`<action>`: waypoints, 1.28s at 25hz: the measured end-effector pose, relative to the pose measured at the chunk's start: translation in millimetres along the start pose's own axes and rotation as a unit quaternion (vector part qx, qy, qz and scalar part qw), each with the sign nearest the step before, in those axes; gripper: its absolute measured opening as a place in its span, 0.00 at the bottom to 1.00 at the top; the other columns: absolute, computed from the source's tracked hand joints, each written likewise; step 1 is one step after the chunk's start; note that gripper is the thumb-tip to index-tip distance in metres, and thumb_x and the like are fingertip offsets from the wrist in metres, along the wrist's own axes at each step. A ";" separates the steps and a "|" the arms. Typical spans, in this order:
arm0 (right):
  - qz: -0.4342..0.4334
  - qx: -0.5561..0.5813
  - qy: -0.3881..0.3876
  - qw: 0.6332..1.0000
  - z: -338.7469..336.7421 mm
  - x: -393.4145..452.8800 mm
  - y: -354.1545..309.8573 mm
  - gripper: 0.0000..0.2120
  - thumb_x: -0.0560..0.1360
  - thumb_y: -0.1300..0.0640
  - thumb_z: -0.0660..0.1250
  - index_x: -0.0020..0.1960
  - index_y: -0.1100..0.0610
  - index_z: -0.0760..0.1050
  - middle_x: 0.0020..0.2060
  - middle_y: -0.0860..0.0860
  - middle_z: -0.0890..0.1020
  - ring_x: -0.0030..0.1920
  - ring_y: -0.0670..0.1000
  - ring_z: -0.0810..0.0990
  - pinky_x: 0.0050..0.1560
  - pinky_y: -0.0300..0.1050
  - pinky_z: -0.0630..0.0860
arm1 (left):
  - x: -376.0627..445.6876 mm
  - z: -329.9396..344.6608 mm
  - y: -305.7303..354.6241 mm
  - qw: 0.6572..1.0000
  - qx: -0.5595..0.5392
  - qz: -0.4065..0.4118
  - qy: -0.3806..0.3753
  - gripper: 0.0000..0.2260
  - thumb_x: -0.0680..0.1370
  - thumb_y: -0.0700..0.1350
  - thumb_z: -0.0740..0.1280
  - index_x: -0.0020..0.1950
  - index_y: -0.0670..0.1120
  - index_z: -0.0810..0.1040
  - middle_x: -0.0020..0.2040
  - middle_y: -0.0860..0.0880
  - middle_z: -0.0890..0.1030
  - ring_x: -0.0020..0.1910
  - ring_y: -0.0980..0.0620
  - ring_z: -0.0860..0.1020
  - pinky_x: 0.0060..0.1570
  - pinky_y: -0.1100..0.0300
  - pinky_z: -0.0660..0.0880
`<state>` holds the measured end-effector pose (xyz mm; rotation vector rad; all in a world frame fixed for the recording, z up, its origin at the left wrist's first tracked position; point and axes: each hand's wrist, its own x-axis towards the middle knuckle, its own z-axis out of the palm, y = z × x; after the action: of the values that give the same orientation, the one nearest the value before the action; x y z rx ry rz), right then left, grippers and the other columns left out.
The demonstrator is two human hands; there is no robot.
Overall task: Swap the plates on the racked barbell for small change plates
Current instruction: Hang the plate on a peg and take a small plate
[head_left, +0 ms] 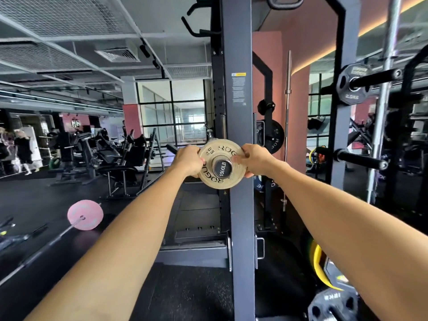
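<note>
Cream-coloured and small, the change plate (pixel 222 163) sits on the end of the racked barbell (pixel 222 169), right in front of the rack post (pixel 240 135). Your left hand (pixel 188 159) and right hand (pixel 254 159) each have a closed grip on its rim, one either side. You look to be seating it; next, push evenly and straight along the sleeve so it doesn't bind.

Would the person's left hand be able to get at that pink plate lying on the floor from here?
Probably not: the left hand is gripping the small tan plate on the bar end, and the pink plate lies low and far off to the left.
</note>
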<state>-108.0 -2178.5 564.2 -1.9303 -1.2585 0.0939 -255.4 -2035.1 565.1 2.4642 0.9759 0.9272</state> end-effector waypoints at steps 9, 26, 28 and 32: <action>-0.013 0.078 -0.022 0.997 -11.0 -42.7 -7.5 0.12 0.77 0.54 0.68 0.56 0.61 0.75 0.46 0.57 0.85 0.41 0.55 0.86 0.44 0.53 0.84 | -39.5 -32.1 17.0 0.998 0.026 0.050 -0.041 0.03 0.78 0.38 0.67 0.50 0.44 0.77 0.51 0.44 0.81 0.38 0.48 0.84 0.35 0.57 0.83; -0.006 0.075 0.015 0.997 -146.4 -66.6 30.8 0.10 0.78 0.56 0.67 0.55 0.61 0.74 0.39 0.56 0.84 0.33 0.51 0.85 0.36 0.46 0.84 | -29.7 -11.5 158.2 0.993 -0.004 0.110 -0.041 0.02 0.78 0.40 0.68 0.45 0.44 0.77 0.47 0.44 0.83 0.33 0.47 0.84 0.37 0.56 0.82; 0.005 0.060 0.031 0.998 -180.4 -71.8 60.5 0.12 0.78 0.56 0.67 0.57 0.62 0.75 0.39 0.56 0.84 0.32 0.51 0.84 0.35 0.45 0.83 | -25.7 15.3 195.5 0.991 -0.002 0.128 -0.042 0.04 0.78 0.39 0.68 0.43 0.45 0.77 0.46 0.44 0.82 0.29 0.50 0.82 0.28 0.63 0.79; 0.033 0.042 0.056 0.997 -255.3 -86.9 122.8 0.13 0.77 0.56 0.68 0.60 0.60 0.75 0.43 0.59 0.84 0.35 0.55 0.85 0.40 0.52 0.84 | -12.5 75.9 274.1 0.984 -0.024 0.163 -0.062 0.01 0.77 0.40 0.68 0.46 0.43 0.79 0.49 0.42 0.82 0.30 0.51 0.82 0.25 0.64 0.78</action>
<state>56.4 -2417.6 623.7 -1.8784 -1.1012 0.0688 -78.0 -2243.3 643.8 2.6505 0.5102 0.8668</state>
